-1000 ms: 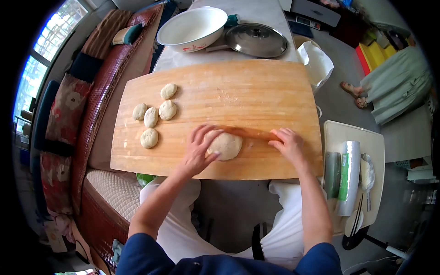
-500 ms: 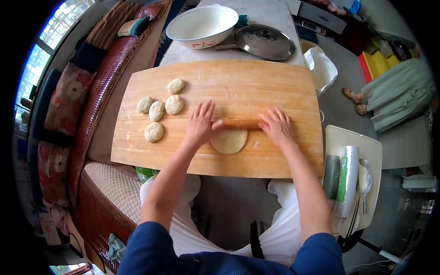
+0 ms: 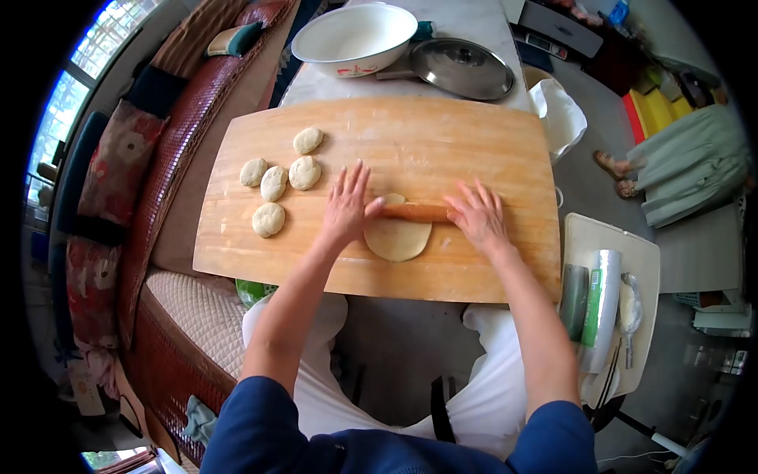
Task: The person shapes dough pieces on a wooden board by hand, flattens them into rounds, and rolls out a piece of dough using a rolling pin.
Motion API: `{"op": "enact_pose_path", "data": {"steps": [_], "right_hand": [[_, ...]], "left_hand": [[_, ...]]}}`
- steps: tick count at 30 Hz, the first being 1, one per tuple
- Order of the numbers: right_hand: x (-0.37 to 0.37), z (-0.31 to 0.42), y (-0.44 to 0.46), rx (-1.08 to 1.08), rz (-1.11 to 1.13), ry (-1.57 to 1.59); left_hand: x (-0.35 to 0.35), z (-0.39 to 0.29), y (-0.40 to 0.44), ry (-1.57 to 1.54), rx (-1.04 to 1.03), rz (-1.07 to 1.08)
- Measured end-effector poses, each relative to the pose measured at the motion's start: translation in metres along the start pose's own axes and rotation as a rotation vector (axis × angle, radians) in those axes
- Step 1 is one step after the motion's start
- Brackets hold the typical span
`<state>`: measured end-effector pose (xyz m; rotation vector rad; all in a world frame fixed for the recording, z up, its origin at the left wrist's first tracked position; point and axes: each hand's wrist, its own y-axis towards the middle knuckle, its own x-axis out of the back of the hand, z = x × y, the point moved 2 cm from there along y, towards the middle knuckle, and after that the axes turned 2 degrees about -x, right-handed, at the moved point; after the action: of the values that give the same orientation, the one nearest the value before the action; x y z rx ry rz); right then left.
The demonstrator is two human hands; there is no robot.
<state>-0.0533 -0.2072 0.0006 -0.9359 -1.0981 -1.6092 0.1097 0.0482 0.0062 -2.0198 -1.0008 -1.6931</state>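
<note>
A wooden rolling pin [image 3: 414, 212] lies crosswise over a flattened round of dough [image 3: 397, 238], which shows in front of it and a little behind. My left hand [image 3: 346, 207] rests on the pin's left end, fingers stretched forward and apart, thumb toward the pin. On the right end lies my right hand [image 3: 478, 216], its fingers also spread; the palms hide both pin ends. Several dough balls, including one nearest my left hand [image 3: 304, 172], sit at the left of the wooden board [image 3: 466, 142].
Beyond the board stand a white enamel basin [image 3: 355, 39] and a metal lid [image 3: 462, 69]. To the right, a tray [image 3: 643, 316] holds a roll of plastic wrap [image 3: 602, 300] and chopsticks [image 3: 609, 373]. Another person in a pale green garment [image 3: 695, 166] stands at the right.
The view has shifted slightly. The rolling pin sits a little nearer on the dough, and a strip of dough now shows behind it. Both hands stay on its ends.
</note>
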Motion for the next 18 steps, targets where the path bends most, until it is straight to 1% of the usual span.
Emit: {"op": "enact_pose_path", "data": {"steps": [2, 4, 5, 6, 7, 10, 11, 14, 16, 17, 18], "right_hand": [[-0.006, -0.002, -0.024, -0.025, 0.035, 0.011], [0.007, 0.010, -0.055, 0.033, -0.005, -0.003], [0.016, 0.016, -0.062, 0.061, -0.025, -0.010], [0.023, 0.020, -0.063, 0.044, 0.013, 0.027], [0.027, 0.025, -0.064, 0.026, 0.051, 0.066], [0.033, 0.030, -0.060, -0.038, 0.109, 0.156], [0.035, 0.029, -0.054, -0.060, 0.110, 0.181], [0.030, 0.001, -0.054, -0.225, -0.236, 0.410], [0.026, -0.007, -0.057, -0.408, -0.402, 0.635], [0.017, -0.017, -0.060, -0.442, -0.425, 0.677], [0.010, -0.028, -0.062, -0.474, -0.447, 0.722]], "left_hand": [[-0.003, -0.010, -0.029, -0.037, -0.060, 0.078], [0.005, -0.027, -0.083, -0.081, -0.200, 0.145], [0.013, -0.037, -0.107, -0.094, -0.215, 0.198], [0.021, -0.044, -0.120, -0.106, -0.231, 0.252], [0.026, -0.046, -0.121, -0.077, -0.234, 0.259], [0.019, -0.023, -0.095, -0.211, -0.059, 0.051], [0.020, -0.015, -0.080, -0.279, 0.009, -0.147], [0.004, -0.006, -0.056, -0.345, 0.252, -0.290], [-0.007, -0.026, -0.050, -0.298, 0.218, -0.145], [-0.002, -0.038, -0.046, -0.329, 0.207, -0.076], [-0.008, -0.039, -0.040, -0.329, 0.210, -0.057]]}}
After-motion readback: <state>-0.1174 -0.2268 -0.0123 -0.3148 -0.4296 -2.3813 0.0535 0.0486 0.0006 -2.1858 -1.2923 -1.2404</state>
